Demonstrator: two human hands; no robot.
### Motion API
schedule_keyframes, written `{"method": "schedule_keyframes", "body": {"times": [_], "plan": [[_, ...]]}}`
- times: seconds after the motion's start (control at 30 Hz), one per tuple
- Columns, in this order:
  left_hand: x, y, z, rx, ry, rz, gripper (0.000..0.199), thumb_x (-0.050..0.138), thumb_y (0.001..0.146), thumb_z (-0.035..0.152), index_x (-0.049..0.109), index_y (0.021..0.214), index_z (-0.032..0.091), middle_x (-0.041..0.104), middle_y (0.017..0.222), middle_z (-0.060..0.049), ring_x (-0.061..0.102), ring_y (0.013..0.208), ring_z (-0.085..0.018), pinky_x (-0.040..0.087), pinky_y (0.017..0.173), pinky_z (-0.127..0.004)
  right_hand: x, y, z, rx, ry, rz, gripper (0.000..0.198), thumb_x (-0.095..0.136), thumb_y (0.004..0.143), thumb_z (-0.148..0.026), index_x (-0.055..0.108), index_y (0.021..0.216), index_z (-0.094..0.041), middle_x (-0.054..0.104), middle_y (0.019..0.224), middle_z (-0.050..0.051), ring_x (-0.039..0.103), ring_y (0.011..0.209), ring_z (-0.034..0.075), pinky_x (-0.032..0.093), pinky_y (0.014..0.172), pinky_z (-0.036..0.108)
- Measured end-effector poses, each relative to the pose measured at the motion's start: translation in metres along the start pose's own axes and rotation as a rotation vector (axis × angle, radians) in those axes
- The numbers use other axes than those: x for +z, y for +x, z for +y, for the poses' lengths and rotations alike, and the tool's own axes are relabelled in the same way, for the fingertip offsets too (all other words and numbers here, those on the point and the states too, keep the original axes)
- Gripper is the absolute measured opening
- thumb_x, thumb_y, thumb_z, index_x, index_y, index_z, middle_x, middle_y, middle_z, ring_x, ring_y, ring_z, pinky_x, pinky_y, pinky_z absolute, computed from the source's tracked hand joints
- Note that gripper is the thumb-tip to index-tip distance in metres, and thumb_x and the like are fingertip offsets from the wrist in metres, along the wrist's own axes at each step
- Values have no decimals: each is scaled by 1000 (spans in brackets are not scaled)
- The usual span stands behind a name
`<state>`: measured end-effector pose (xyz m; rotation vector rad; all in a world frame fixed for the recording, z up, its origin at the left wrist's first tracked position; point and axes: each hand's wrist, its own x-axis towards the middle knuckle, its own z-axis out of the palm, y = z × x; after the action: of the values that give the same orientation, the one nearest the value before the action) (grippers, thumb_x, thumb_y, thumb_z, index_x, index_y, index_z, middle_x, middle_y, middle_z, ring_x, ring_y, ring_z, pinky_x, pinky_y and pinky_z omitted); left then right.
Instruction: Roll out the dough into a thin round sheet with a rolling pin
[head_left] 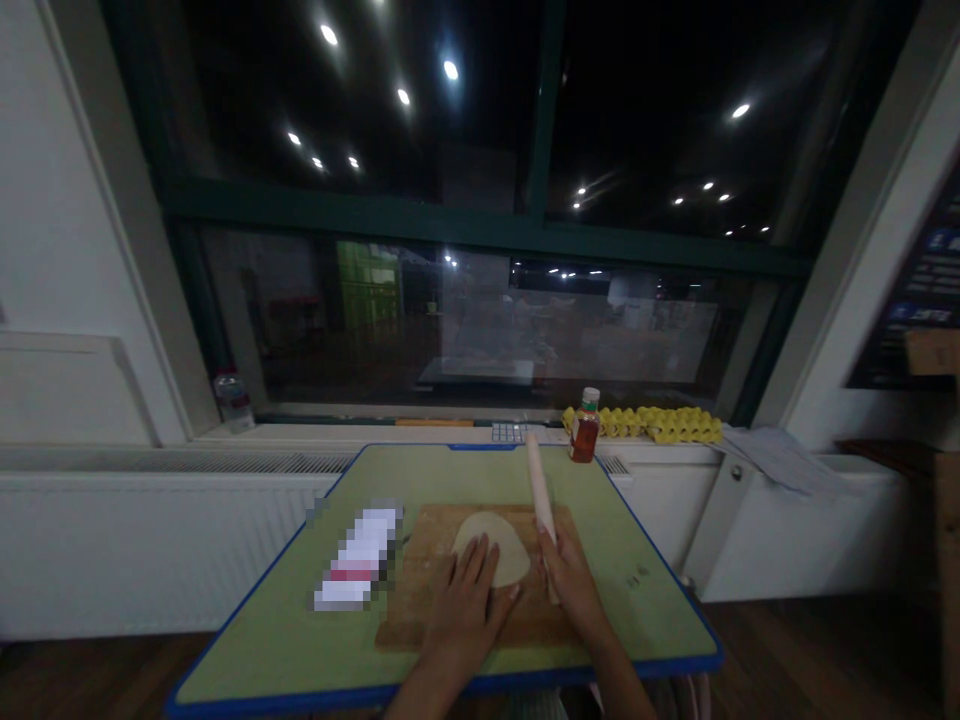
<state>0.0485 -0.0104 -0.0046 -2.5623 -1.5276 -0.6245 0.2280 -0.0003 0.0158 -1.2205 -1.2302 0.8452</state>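
Observation:
A flat, pale round of dough (504, 548) lies on a wooden cutting board (405, 605). Spread over its lower left part is my left hand (466, 590), fingers apart, with the fingertips resting on the dough. My right hand (568, 575) is wrapped round a light wooden rolling pin (537, 480) at the board's right side. The pin points away from me, its far end reaching past the board toward the window. It is to the right of the dough.
The green table (292, 635) has a blue rim. A blurred-out white item (360, 560) lies left of the board. A bottle of reddish-brown liquid (584, 428) stands at the back right, before yellow egg trays (660, 424). A clear bottle (235, 402) stands on the left sill.

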Motion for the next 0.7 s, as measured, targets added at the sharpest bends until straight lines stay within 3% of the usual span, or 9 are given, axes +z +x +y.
{"method": "schedule_keyframes", "body": {"times": [0.17,0.37,0.47,0.57,0.63,0.7], "plan": [[7,-8,1,-5,-3,79,58,38,95,54,50,136,16,46,144,-11,41,135,-28,37,110,-50,0,1,3,12,-16,-19,53,43,83,-72,54,88,-20,43,57,-8,42,48,11,34,45,23],[2,3,16,-73,7,36,51,40,95,46,58,129,13,52,139,-12,47,130,-31,39,108,-52,-3,0,1,31,-36,-19,50,45,82,-70,55,91,-22,45,57,-6,44,48,13,35,44,25],[8,-2,20,-39,49,123,56,43,93,48,54,132,9,53,138,-15,49,128,-31,42,105,-51,-2,-1,2,16,-33,-11,50,46,82,-70,56,89,-21,45,55,-6,45,48,13,36,45,25],[18,-14,18,30,81,263,53,42,95,45,48,137,14,48,143,-13,45,132,-28,41,106,-47,0,0,2,0,-60,-11,53,44,82,-70,57,89,-20,46,55,-6,44,46,13,36,44,25],[21,-21,14,69,74,278,52,41,96,43,45,139,16,45,146,-12,41,135,-26,39,108,-47,-1,0,0,-13,-136,-31,54,42,83,-68,59,94,-18,52,57,-4,48,47,14,39,45,26],[17,-23,11,90,31,232,52,40,96,44,43,141,18,44,147,-11,40,135,-26,37,109,-48,-5,1,-5,-92,-267,-78,50,43,86,-60,62,103,-17,65,73,3,60,62,19,48,57,29]]}}
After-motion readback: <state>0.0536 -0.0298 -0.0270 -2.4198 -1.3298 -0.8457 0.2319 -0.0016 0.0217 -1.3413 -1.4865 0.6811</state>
